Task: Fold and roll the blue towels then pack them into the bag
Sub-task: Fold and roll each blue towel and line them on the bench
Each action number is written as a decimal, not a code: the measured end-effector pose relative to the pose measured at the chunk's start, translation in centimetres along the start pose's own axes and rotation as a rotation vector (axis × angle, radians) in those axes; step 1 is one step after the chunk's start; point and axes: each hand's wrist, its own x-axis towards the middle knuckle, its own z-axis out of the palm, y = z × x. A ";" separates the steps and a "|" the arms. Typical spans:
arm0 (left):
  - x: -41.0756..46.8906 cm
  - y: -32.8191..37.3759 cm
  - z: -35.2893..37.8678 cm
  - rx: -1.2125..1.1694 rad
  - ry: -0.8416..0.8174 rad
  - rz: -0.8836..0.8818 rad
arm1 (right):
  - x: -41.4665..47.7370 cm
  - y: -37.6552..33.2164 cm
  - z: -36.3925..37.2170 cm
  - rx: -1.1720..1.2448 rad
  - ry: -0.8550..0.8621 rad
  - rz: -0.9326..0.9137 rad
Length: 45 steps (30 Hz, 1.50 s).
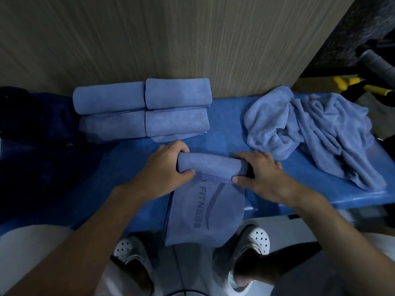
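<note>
We see both hands on one towel [210, 165], part-rolled on the blue bench [106, 178]. Left hand [164, 169] grips the roll's left end and right hand [263, 176] grips its right end, thumbs on the near side. The unrolled tail [205, 212], printed "FITNESS", hangs over the bench's near edge. Four rolled towels [145, 110] sit in a 2x2 block against the wood-grain wall [149, 39], touching each other. A heap of loose towels [307, 133] lies at the bench's right end. A dark navy bag [32, 124] is on the left, details too dim. We also see white perforated shoes [258, 238] below and yellow handles [346, 82] at far right.
</note>
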 end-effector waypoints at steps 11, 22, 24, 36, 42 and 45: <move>0.4 0.4 -0.4 -0.111 0.185 0.006 | 1.4 -0.3 1.5 -0.130 0.487 -0.249; -2.3 0.6 -0.7 0.055 0.003 0.171 | -1.0 0.1 1.6 -0.013 0.310 -0.327; -3.0 0.6 -0.7 0.054 -0.027 0.188 | -1.5 0.2 1.8 0.035 0.318 -0.325; -3.8 0.4 0.0 0.061 -0.060 0.133 | -2.0 0.3 1.8 0.176 0.196 -0.190; -3.3 0.4 -0.9 0.269 -0.140 0.043 | -1.9 0.7 0.9 0.142 0.010 -0.137; -3.4 0.9 -1.2 0.225 -0.163 0.006 | -1.5 1.0 0.8 0.180 -0.058 -0.144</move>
